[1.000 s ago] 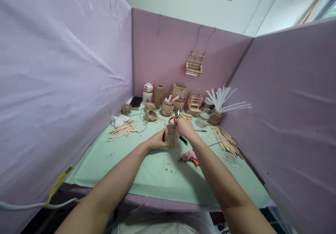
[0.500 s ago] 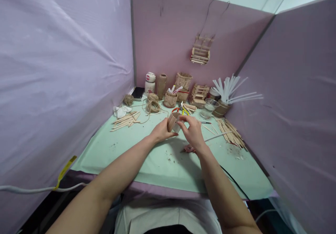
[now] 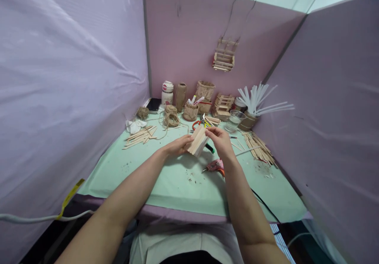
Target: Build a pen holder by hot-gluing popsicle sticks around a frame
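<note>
Between my two hands, above the middle of the table, is a small cup-like holder (image 3: 197, 141) faced with pale wooden craft sticks, tilted so its stick-covered side shows. My left hand (image 3: 180, 144) grips its left side. With closed fingers, my right hand (image 3: 218, 137) pinches its upper right edge; whether a separate stick is in those fingers I cannot tell. A pink hot glue gun (image 3: 213, 166) lies on the table under my right wrist. Just behind the holder are pliers (image 3: 196, 125) with red and yellow handles, and a green-and-black marker (image 3: 210, 148) lies close by.
Craft sticks lie in piles at left (image 3: 139, 137) and right (image 3: 259, 148). Along the back stand twine (image 3: 171, 116), a white bottle (image 3: 167, 93), a pen cup (image 3: 190, 112), a clear plastic cup (image 3: 235, 121) and a pot of white glue sticks (image 3: 249, 121). A black cable (image 3: 265, 205) crosses the front right edge.
The holder has been turned, so its stick-covered side faces me instead of its open top. My left hand has shifted slightly left, and the marker and more of the glue gun show.
</note>
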Available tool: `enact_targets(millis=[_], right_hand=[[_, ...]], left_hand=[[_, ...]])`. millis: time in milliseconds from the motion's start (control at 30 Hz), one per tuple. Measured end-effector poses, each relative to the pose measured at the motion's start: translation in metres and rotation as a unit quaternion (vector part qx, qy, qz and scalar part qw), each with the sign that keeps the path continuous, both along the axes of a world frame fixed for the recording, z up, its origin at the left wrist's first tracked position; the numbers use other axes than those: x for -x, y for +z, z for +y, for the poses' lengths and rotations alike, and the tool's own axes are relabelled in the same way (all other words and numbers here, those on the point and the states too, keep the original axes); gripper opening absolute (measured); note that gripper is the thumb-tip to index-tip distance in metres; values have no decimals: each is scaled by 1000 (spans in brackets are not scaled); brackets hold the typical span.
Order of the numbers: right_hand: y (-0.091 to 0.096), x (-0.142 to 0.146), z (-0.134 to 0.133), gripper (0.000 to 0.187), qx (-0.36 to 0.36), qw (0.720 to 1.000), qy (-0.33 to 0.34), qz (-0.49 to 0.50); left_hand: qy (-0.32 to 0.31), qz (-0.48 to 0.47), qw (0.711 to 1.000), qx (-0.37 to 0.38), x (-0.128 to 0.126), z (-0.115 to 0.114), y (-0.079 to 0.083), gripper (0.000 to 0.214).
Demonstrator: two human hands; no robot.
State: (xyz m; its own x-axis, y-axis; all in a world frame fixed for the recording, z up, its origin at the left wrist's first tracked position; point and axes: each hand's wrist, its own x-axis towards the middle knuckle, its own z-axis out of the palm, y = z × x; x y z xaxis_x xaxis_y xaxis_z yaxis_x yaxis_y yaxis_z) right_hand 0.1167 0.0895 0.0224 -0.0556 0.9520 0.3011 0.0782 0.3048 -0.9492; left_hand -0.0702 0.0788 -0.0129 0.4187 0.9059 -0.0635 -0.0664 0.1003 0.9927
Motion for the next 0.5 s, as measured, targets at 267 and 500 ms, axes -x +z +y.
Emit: enact_targets(millis=[267, 500], right_hand=[[-13, 6, -1, 35, -34, 999, -4, 7], [-20, 3, -11, 76, -171, 969, 15, -177]], left_hand=[[-65, -41, 994, 74, 4, -5, -1, 64], [93, -63, 992, 56, 0, -1, 5, 62]])
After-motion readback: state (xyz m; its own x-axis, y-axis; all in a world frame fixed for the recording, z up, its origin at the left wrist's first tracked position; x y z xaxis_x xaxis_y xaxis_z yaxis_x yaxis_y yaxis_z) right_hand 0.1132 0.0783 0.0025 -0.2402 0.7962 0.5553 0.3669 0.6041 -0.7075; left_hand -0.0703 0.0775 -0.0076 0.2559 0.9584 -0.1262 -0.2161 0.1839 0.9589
